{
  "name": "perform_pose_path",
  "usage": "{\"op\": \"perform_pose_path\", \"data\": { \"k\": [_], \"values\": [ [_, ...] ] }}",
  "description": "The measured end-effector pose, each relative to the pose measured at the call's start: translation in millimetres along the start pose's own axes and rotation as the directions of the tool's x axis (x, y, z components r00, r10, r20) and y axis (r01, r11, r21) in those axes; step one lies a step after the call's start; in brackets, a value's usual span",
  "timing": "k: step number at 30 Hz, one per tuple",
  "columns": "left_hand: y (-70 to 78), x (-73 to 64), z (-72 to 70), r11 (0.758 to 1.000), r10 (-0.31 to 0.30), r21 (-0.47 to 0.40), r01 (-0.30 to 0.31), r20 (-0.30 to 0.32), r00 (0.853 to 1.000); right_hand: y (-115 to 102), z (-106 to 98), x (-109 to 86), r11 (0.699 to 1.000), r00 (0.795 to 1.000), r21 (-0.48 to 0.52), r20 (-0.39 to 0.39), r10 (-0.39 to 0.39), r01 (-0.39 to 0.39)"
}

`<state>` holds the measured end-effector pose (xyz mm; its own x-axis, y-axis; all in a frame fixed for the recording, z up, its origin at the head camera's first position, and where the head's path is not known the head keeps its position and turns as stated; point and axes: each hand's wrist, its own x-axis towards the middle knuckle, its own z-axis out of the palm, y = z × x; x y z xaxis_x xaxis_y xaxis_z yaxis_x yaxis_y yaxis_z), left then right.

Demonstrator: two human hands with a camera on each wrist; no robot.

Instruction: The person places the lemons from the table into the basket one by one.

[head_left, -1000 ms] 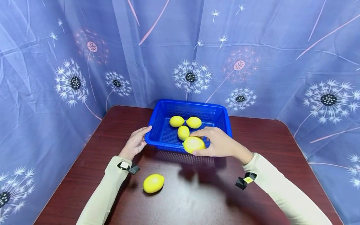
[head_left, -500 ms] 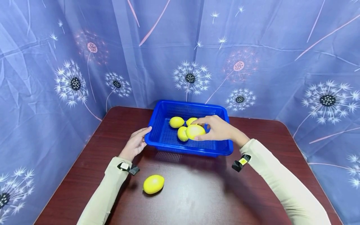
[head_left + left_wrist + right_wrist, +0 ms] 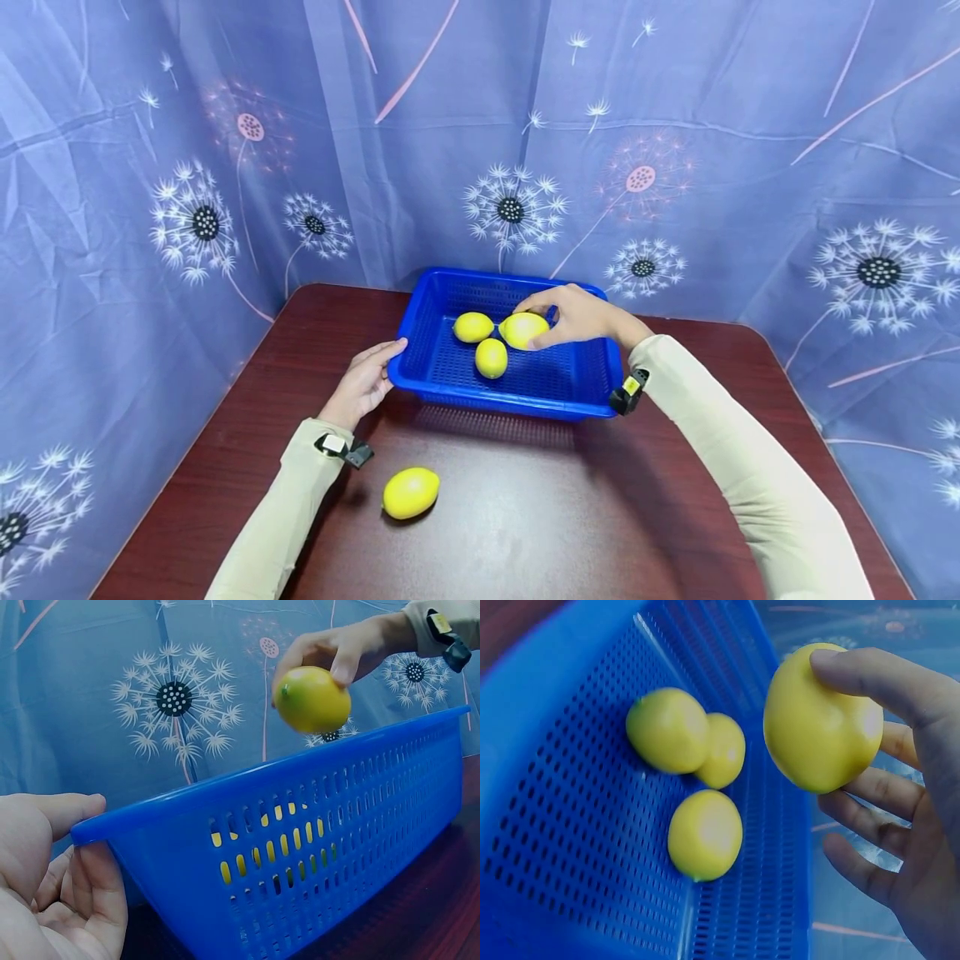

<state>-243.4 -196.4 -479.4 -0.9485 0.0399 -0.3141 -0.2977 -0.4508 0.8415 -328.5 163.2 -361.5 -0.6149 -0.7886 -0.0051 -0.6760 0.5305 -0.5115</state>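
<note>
My right hand (image 3: 581, 317) pinches a lemon (image 3: 525, 330) between thumb and fingers. In the left wrist view that lemon (image 3: 311, 700) hangs above the rim of the blue plastic basket (image 3: 202, 791). Three more lemons lie inside, as the right wrist view shows: one lemon (image 3: 667, 730) overlaps a second lemon (image 3: 721, 750), with a third lemon (image 3: 705, 835) close by. From the head, the held lemon hides one of these. My left hand (image 3: 362, 385) grips the left rim of the basket (image 3: 487, 398), thumb on top and fingers curled beneath.
One loose lemon (image 3: 411, 492) lies on the dark red-brown table (image 3: 510, 533), in front of the basket and near my left forearm. Behind the table and at its sides hangs a blue curtain (image 3: 420, 167) with a dandelion print.
My right hand has carried the lemon up and away from me, from the basket's near edge to over its middle. My left hand keeps its hold on the rim.
</note>
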Motion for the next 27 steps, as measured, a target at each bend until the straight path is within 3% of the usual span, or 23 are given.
{"op": "perform_pose_path", "data": {
  "k": [11,18,27],
  "values": [
    [0.0,-0.9,1.2,1.000,-0.006,0.000,0.006,0.002,1.000,26.4,7.7,18.1,0.993,0.989,-0.036,0.097,0.112,-0.109],
    [0.2,-0.7,1.0,1.000,-0.006,-0.002,0.006,0.011,1.000,36.9,15.5,25.3,0.977,0.964,-0.093,0.168,0.207,-0.194],
    [-2.0,1.1,1.1,1.000,0.003,-0.008,-0.003,-0.002,1.000,37.6,24.7,30.2,0.945,0.934,-0.237,0.224,0.279,-0.225]
  ]
}}
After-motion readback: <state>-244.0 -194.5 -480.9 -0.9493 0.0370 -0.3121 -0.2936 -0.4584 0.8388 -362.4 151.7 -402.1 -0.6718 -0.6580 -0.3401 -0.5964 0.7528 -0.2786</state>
